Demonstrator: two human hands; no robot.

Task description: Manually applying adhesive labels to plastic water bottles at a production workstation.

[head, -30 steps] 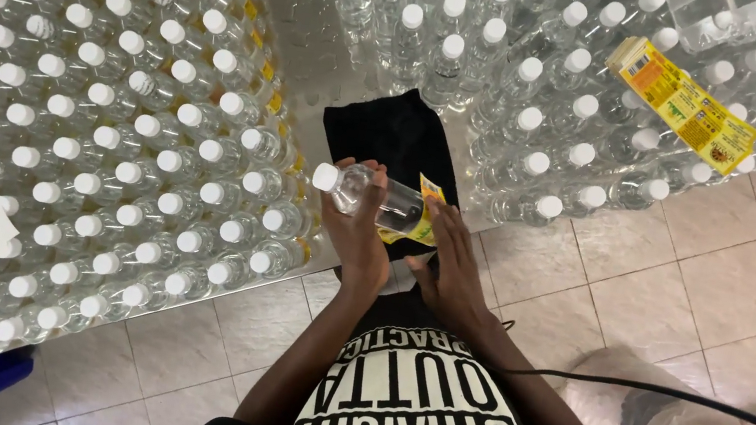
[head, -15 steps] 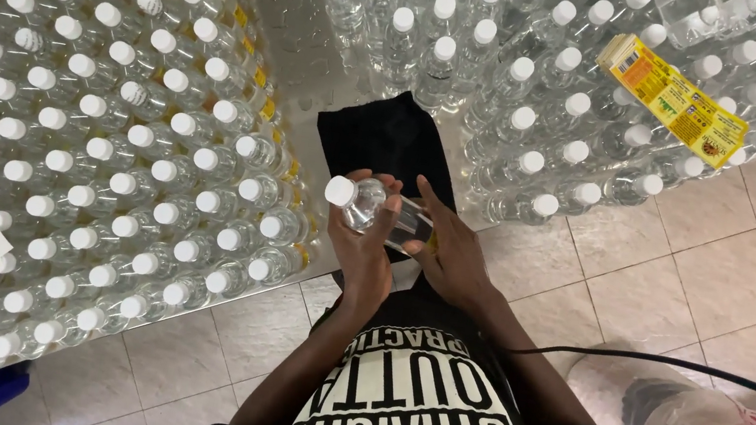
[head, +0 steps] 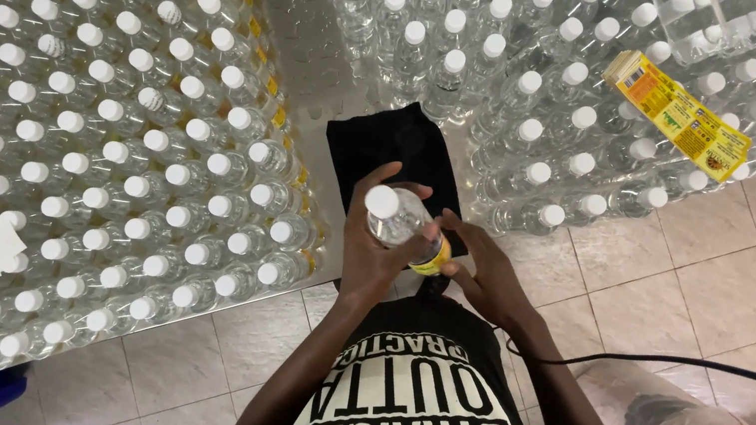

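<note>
Tiled floor (head: pixel 720 287), beige, with capped clear bottles massed on both sides of a black cloth (head: pixel 393 149). Your left hand (head: pixel 373 242) is closed round one clear bottle (head: pixel 402 221), just on the near side of that cloth. Since a second ago the bottle has swung from lying sideways to cap-up, towards you, and the yellow label (head: pixel 435 257) that stood loose now lies wrapped on its lower body. Your right hand (head: pixel 480 269) presses fingertips to that label, so both hands meet on the bottle. Labelling of this one looks nearly done. Left of the cloth, bottles (head: pixel 113 100) show yellow bands; beyond it, bottles (head: pixel 485 47) look bare. Contents look like clear liquid. A stack of spare labels (head: pixel 682 114) lies atop bottles right of the cloth.
</note>
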